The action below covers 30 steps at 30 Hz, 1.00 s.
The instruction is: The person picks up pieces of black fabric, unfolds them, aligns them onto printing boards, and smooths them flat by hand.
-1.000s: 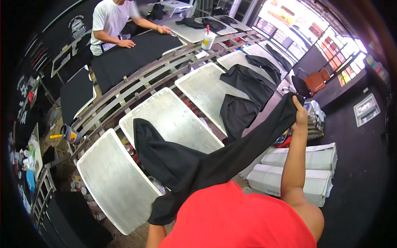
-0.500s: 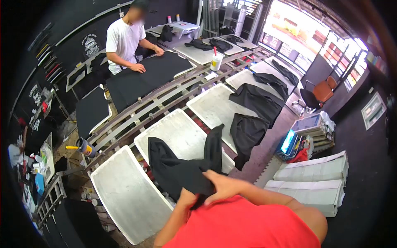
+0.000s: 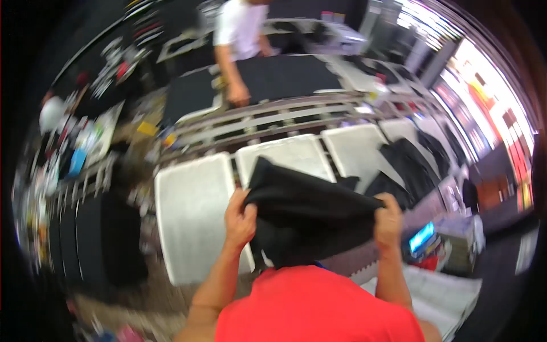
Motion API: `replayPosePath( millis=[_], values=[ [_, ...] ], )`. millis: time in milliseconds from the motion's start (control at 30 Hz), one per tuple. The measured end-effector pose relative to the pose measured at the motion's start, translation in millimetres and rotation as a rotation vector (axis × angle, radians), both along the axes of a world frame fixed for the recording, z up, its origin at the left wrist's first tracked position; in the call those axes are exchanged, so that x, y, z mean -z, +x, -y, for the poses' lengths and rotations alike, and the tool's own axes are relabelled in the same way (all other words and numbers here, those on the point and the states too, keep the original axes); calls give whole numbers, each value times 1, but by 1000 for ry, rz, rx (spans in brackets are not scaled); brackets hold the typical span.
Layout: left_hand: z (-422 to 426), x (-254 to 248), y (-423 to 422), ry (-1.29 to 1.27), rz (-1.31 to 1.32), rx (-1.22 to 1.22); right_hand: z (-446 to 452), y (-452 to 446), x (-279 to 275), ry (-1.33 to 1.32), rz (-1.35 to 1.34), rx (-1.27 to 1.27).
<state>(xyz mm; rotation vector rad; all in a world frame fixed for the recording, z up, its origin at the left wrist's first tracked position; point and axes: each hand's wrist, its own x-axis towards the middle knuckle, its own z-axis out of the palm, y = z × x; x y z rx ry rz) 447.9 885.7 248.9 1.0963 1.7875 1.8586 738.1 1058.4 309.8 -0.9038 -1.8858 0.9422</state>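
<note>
A piece of black fabric (image 3: 313, 211) is stretched between my two hands, in front of the red shirt I wear. My left hand (image 3: 240, 219) is closed on its left edge, and my right hand (image 3: 388, 222) grips its right edge. Beneath and beyond the fabric lie pale flat boards: the leftmost board (image 3: 196, 216) is bare, and the middle board (image 3: 288, 154) is partly hidden by the fabric. Further right, more black fabric pieces (image 3: 411, 165) hang over the boards. The view is blurred by motion.
Across the metal rail frame (image 3: 268, 119), a person in a white shirt (image 3: 240, 31) has a hand near black fabric (image 3: 285, 77) on the far boards. At right are a lit blue screen (image 3: 422, 236) and white wrapped stacks (image 3: 441, 296). Dark fabric (image 3: 102, 239) hangs at left.
The view has swung left. My hands, close together half a second ago, are now wide apart with the black fabric spread between them. The person across has moved one arm down toward the rail.
</note>
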Motion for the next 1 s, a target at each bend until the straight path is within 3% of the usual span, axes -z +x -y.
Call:
replayPosePath(
  millis=[33,67,100,133,200,267,333,400,467,500,567,600,633,700,1000],
  values=[
    [3,5,-5,81,137,-41,5,-6,-19,9,-13,-38],
    [7,-2,-12,122,104,-44,22,-11,-50,-156,145,-167],
    [8,0,-20,205,-99,-65,10,-2,-43,57,532,-226],
    [16,-1,-21,105,154,-15,9,-2,-36,26,637,-186],
    [26,-6,-20,153,358,68,-16,20,-10,92,364,-217],
    [39,-15,-23,180,140,139,-37,39,-4,274,168,-150],
    [50,-20,-23,208,211,173,-49,58,-14,233,7,-10],
    [61,-19,-31,237,277,216,-48,56,-15,103,95,50],
    [60,-11,-37,151,331,37,-67,63,-3,95,369,-122],
    [60,-12,-36,148,436,2,-71,63,3,164,358,-86],
    [60,5,-37,119,475,2,-50,38,-18,40,288,6],
    [53,8,-33,171,603,-21,-55,39,-17,151,396,43],
    [53,7,-31,149,627,-42,-62,42,-12,-330,20,36],
    [55,14,-27,155,774,-15,-47,30,-25,-491,-104,74],
    [56,31,-22,90,898,-54,-46,30,-15,-674,-188,-43]
  ],
)
